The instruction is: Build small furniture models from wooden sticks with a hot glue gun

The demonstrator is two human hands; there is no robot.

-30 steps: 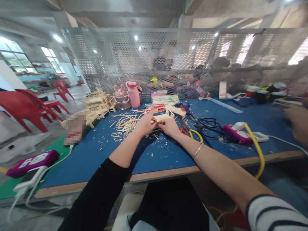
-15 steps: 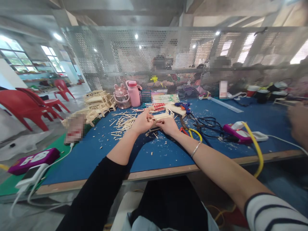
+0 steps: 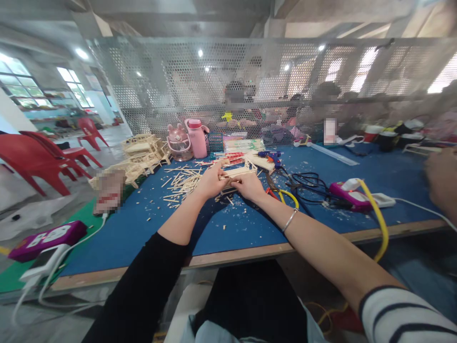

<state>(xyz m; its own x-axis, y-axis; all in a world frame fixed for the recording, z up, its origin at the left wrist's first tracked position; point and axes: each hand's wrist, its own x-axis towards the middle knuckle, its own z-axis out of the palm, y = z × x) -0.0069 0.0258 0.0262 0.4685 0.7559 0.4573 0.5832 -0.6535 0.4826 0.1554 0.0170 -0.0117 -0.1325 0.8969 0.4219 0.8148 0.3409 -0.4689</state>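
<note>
Both hands meet at a small frame of pale wooden sticks (image 3: 244,170) over the blue table. My left hand (image 3: 213,181) is closed on its near left side, thumb and fingers pinching. From the right, my right hand (image 3: 249,186) pinches the same frame at its near edge, fingertips close to the left thumb. The fingers hide much of the frame, and I cannot tell which stick each one presses. Loose wooden sticks (image 3: 183,185) lie scattered left of the hands. Behind the frame is a blue glue gun (image 3: 271,156); pliers with red and yellow handles (image 3: 287,197) lie by my right wrist.
Finished stick models (image 3: 144,148) are piled at the back left, beside a pink bottle (image 3: 197,139). A phone (image 3: 110,191) charges at the left. Black cables (image 3: 307,186) and a purple power strip (image 3: 350,196) lie right. Another person's hand (image 3: 442,178) shows at the right edge.
The view has shifted slightly. Both hands stay at the stick frame with nearly the same grip; no other clear change shows.
</note>
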